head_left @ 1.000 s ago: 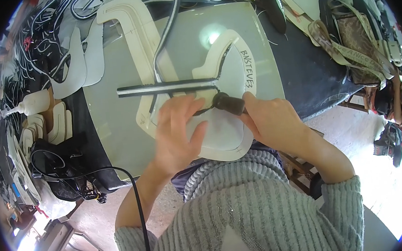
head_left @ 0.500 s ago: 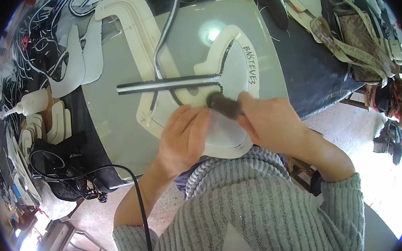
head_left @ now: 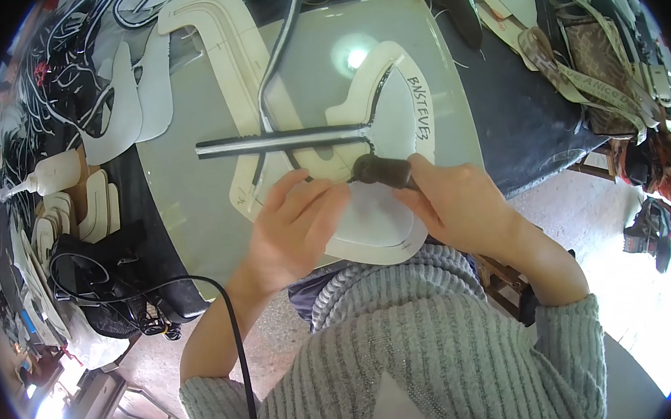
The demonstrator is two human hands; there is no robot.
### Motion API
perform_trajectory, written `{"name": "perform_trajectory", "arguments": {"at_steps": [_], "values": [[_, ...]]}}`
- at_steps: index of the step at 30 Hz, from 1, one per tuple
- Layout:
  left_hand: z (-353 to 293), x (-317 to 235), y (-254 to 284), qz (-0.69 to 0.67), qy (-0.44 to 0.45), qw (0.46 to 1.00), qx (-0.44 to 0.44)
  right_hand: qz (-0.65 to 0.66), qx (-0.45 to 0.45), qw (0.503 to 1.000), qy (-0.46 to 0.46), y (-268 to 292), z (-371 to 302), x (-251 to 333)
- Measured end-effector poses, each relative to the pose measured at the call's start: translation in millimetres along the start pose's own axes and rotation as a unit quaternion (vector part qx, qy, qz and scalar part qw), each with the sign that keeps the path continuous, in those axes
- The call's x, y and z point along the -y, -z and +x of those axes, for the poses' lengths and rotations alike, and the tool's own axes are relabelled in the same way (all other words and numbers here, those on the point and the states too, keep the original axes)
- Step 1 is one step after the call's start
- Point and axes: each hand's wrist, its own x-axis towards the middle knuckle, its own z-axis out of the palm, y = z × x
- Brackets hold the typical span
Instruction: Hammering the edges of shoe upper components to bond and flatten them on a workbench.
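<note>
A dark, round-headed hammer (head_left: 380, 171) is gripped in my right hand (head_left: 461, 200). Its head rests over the inner edge of a cream curved template (head_left: 370, 252) framing a light grey piece (head_left: 371, 211). My left hand (head_left: 293, 224), fingers stretched out and slightly apart, hovers at the template's left side; nothing shows in it, though its underside is hidden. Just above lies a black-and-white trim strip (head_left: 283, 140), running left to right and meeting the grey piece. A second cream template (head_left: 241, 59), long and hooked, passes beneath the strip.
A glossy grey-green board (head_left: 194, 220) lies under the work on a black-covered table (head_left: 502, 118). White bottle (head_left: 57, 172), stacked cream pieces (head_left: 95, 209) and tangled strips (head_left: 42, 91) crowd the left. Straps and a patterned pouch (head_left: 596, 63) sit right. A black cable (head_left: 230, 320) crosses my left arm.
My left hand has drawn back left and its fingers have spread from the template. The hammer has shifted slightly right and lies flatter; the template has barely moved.
</note>
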Motion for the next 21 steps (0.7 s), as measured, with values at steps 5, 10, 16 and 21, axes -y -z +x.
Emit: {"name": "perform_trajectory", "arguments": {"at_steps": [5,10,16,21], "values": [[-1.1,-0.6,-2.8,0.024,-0.028,0.999,-0.020,0.018,-0.057,0.998,0.026,1.9,0.5,17.7],[-4.2,0.9,-2.5,0.019,-0.030,0.999,-0.017,-0.009,-0.037,0.998,0.045,1.9,-0.6,17.9],[5.3,6.4,2.6,-0.085,0.085,0.992,-0.032,-0.038,0.046,0.998,-0.017,-6.3,-1.6,9.4],[-0.6,12.9,7.5,-0.085,0.034,0.996,0.012,-0.018,0.021,1.000,-0.010,-6.2,-4.8,7.0]]}}
